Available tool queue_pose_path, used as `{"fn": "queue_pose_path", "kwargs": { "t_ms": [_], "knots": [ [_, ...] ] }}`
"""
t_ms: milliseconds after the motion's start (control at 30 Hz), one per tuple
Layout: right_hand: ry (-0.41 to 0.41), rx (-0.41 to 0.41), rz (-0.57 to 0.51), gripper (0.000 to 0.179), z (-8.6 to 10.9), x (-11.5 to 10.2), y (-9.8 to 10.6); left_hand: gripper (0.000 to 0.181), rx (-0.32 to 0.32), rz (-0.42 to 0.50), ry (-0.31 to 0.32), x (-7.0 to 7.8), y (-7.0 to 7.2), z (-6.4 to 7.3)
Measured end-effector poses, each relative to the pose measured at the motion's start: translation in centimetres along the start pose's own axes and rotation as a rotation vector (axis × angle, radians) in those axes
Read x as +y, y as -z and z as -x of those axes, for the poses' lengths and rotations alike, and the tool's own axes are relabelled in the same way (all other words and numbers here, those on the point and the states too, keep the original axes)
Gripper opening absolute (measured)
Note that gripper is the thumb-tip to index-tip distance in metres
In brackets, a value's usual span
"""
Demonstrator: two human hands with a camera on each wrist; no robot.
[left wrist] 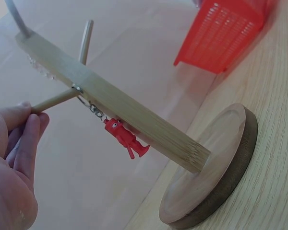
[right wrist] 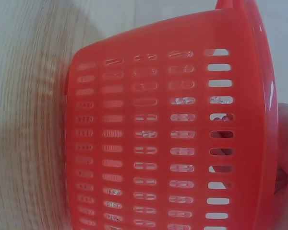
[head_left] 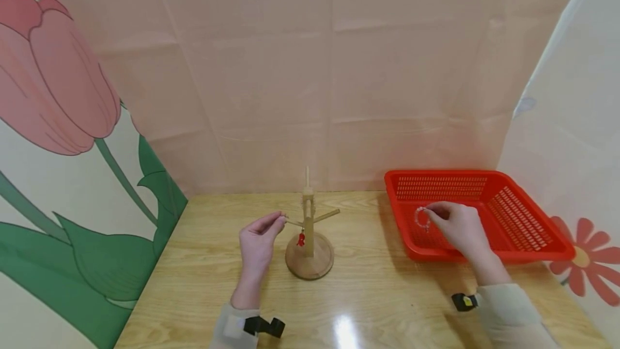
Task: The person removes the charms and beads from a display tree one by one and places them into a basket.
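Observation:
A wooden stand [head_left: 309, 236] with a round base and several pegs stands upright on the table. My left hand [head_left: 259, 241] pinches the end of one peg [left wrist: 57, 100] between thumb and fingers. From that peg a red figure keychain [left wrist: 127, 139] hangs by its metal ring, close to the post. Farther up the post, a clear beaded loop [left wrist: 41, 68] hangs partly hidden behind the wood. Over the red basket [head_left: 421, 255], my right hand [head_left: 457, 228] pinches a beaded bracelet [head_left: 417, 218] by its top. The basket wall hides most of that hand in the right wrist view.
The basket sits at the table's right, against the pink backdrop [head_left: 329, 79]. Through its slots some clear beaded pieces [right wrist: 113, 205] show. Light wooden tabletop [head_left: 368, 295] extends around the stand. Floral panels flank both sides.

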State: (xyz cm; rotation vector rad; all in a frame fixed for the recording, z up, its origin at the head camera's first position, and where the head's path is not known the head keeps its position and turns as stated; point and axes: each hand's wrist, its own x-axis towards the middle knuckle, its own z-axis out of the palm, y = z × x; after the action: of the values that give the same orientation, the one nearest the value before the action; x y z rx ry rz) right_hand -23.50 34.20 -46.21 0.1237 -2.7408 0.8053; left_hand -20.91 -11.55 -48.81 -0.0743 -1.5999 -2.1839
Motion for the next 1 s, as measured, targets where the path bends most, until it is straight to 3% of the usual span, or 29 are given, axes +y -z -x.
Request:
{"fn": "queue_pose_path", "kwargs": {
  "t_ms": [533,1000],
  "knots": [
    [0.026,-0.022,0.016,0.027,-0.7,1.2,0.0,0.024,-0.002,-0.008,-0.001,-0.2,0.1,0.0],
    [0.006,-0.101,0.014,0.028,-1.2,1.7,0.2,0.021,-0.003,0.01,-0.002,-0.2,0.1,-0.1]
  ]
}}
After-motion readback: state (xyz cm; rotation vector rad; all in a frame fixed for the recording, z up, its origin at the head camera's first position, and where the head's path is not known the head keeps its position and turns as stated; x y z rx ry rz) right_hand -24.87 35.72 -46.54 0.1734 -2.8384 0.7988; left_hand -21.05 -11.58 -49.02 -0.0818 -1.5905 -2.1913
